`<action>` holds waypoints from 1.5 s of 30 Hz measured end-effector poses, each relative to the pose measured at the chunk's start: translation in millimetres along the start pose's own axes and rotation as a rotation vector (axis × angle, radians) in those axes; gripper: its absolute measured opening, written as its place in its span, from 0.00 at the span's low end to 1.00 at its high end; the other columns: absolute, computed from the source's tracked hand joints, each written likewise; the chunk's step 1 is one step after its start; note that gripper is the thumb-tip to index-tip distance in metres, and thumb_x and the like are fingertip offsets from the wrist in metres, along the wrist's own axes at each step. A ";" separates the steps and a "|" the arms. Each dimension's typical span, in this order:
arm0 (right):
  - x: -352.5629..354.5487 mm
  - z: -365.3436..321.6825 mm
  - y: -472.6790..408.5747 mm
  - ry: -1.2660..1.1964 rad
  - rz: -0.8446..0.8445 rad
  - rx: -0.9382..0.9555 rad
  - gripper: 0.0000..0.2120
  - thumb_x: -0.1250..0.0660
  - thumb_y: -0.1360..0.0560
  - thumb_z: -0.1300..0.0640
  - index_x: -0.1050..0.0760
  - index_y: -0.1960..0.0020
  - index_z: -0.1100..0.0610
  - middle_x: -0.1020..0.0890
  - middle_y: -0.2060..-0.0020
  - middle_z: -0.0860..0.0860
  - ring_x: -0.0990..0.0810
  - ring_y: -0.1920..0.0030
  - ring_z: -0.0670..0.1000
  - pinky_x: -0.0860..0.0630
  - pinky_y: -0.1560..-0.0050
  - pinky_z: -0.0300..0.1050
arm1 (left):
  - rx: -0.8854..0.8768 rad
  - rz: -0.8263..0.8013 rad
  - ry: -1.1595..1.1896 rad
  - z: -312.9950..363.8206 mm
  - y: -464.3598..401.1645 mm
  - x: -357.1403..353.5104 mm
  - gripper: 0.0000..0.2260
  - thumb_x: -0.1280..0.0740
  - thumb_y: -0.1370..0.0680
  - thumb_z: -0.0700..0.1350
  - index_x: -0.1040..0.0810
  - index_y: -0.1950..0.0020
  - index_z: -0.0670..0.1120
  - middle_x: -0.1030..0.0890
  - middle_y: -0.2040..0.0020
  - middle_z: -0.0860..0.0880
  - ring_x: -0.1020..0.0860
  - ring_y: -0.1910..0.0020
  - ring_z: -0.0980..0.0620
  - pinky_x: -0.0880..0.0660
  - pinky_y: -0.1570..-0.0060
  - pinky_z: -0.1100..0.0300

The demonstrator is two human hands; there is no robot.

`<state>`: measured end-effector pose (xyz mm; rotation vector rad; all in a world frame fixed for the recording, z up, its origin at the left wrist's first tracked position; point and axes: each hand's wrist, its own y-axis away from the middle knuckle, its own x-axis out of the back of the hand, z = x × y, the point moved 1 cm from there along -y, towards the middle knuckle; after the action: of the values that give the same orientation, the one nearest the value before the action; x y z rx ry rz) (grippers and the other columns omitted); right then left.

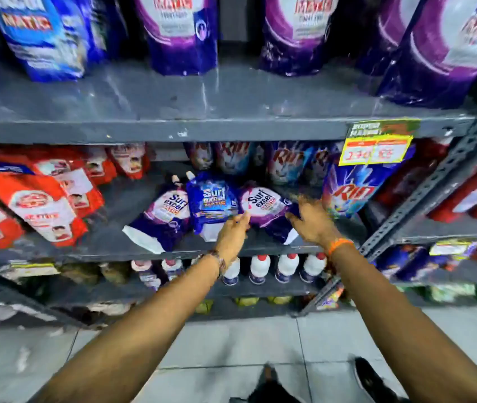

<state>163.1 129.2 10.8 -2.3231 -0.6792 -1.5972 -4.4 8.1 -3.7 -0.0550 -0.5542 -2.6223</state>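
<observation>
**Both hands at a leaning detergent pouch.** The left hand (232,232), fingers nearly straight, touches the lower left edge of the purple Surf Excel Matic pouch (263,209), where it overlaps the blue Surf Excel Matic pouch (212,202). The right hand (312,221), fingers spread, lies against the same pouch's right side, with the thumb at its lower corner. Motion blur hides whether either hand has closed a grip. The pouch leans back on the middle shelf (100,248), between the blue pouch and a Rin pouch (350,193). To straighten or lift it well, the hands should probably press in from both flanks low down, where the filled body is firm. They should also move it clear of the blue neighbour, which could topple with it. A second purple pouch (164,216) slumps further left; red refill pouches (42,207) and a hanging price tag (375,149) flank the group.
</observation>
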 end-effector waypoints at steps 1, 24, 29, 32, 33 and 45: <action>-0.2 0.4 -11.0 -0.028 -0.034 -0.011 0.27 0.37 0.20 0.51 0.37 0.25 0.61 0.28 0.31 0.65 0.32 0.29 0.66 0.32 0.30 0.56 | 0.102 -0.020 0.056 4.5 -6.4 -6.9 0.22 0.40 0.20 0.59 0.27 0.33 0.45 0.22 0.42 0.44 0.23 0.44 0.43 0.26 0.49 0.53; -34.1 61.1 -53.2 -0.588 -0.417 -0.301 0.32 0.19 0.43 0.45 0.20 0.43 0.57 0.14 0.48 0.51 0.16 0.48 0.53 0.18 0.42 0.53 | 0.404 0.068 0.445 -12.3 -44.7 -71.0 0.23 0.35 0.26 0.27 0.29 0.33 0.42 0.20 0.36 0.38 0.21 0.38 0.38 0.20 0.57 0.50; -18.7 54.3 -28.2 -0.695 -0.401 -0.272 0.23 0.18 0.37 0.54 0.19 0.44 0.56 0.14 0.49 0.49 0.16 0.46 0.53 0.19 0.43 0.49 | 0.383 -0.028 0.454 -6.2 -33.7 -58.5 0.29 0.36 0.28 0.23 0.31 0.31 0.44 0.18 0.47 0.44 0.21 0.47 0.43 0.20 0.54 0.49; -16.6 55.4 -11.9 -0.813 -0.360 -0.311 0.20 0.20 0.33 0.61 0.25 0.47 0.51 0.18 0.52 0.47 0.19 0.48 0.52 0.20 0.43 0.52 | 0.283 -0.063 0.369 -5.0 -28.2 -53.6 0.36 0.34 0.30 0.21 0.35 0.28 0.48 0.22 0.39 0.45 0.24 0.39 0.44 0.22 0.43 0.46; -14.2 54.4 -6.2 -0.835 -0.361 -0.318 0.23 0.21 0.32 0.64 0.28 0.43 0.52 0.19 0.52 0.48 0.20 0.49 0.51 0.20 0.46 0.52 | 0.240 -0.064 0.342 -3.0 -25.9 -53.0 0.38 0.33 0.31 0.21 0.35 0.28 0.49 0.23 0.35 0.45 0.25 0.36 0.43 0.22 0.40 0.45; 12.7 43.3 18.8 -0.941 0.004 0.123 0.38 0.22 0.33 0.70 0.32 0.30 0.49 0.21 0.39 0.44 0.21 0.38 0.46 0.19 0.45 0.40 | -0.042 -0.054 0.266 28.8 -7.7 -50.4 0.37 0.32 0.32 0.20 0.35 0.29 0.46 0.21 0.37 0.37 0.21 0.40 0.43 0.19 0.52 0.58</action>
<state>211.5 135.2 7.6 -2.8882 -0.8904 -0.3410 35.7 47.2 13.2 0.2954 -0.4123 -2.6359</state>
